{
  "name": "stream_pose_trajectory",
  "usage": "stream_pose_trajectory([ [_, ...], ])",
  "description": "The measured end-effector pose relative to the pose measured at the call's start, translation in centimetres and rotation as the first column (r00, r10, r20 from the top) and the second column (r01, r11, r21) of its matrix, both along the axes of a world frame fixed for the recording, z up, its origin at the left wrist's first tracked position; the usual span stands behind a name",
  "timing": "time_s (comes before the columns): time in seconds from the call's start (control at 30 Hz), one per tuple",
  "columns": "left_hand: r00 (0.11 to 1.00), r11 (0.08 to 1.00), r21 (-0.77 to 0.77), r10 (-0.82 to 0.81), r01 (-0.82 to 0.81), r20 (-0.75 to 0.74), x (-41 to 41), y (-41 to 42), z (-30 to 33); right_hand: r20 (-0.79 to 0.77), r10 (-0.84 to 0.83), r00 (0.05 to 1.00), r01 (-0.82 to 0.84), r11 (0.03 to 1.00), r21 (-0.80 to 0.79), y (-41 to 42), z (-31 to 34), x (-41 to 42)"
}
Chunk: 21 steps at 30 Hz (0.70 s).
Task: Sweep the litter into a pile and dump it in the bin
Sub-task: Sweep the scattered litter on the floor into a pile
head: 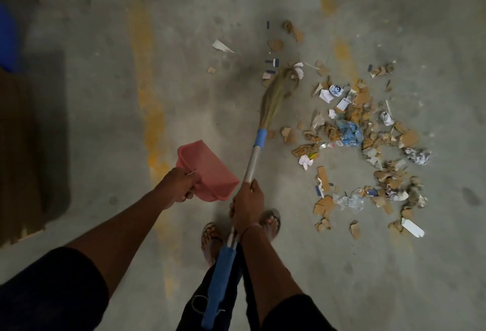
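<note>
The right hand [247, 203] is wrapped tight around the broom [256, 146] handle. The broom's brushy end touches the floor [105, 94] at the edge of the litter [363, 131]. Left of the broom, the left hand [177, 186] grips a pink dustpan [207, 170], held up off the floor. Two feet in sandals [271, 221] stand just below the hands.
</note>
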<state>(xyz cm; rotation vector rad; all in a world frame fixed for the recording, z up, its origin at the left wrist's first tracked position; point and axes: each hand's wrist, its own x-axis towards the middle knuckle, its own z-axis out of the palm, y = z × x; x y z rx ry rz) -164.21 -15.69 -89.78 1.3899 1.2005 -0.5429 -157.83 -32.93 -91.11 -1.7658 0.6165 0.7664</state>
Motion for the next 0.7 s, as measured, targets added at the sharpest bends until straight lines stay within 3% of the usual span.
stream_pose_trajectory([
  [0.2,0.998,0.999,-0.002,0.054,-0.054,0.037,0.8,1.0,-0.9,0.011,0.290,0.957,-0.284,0.946,-0.154,2.7,-8.7,4.0],
  [0.3,0.997,0.998,0.004,0.058,-0.058,0.053,1.5,1.4,-1.8,-0.040,0.332,0.942,-0.335,0.933,-0.130,4.9,-7.4,8.2],
  [0.53,0.996,0.997,0.014,0.078,-0.078,0.033,4.4,2.4,-3.0,-0.283,-0.046,0.958,0.060,0.997,0.042,6.1,-4.4,17.3],
  [0.7,0.998,0.998,0.021,0.051,-0.051,0.022,7.6,3.4,-2.7,-0.256,-0.218,0.942,0.228,0.974,0.009,4.8,-3.5,19.8],
])
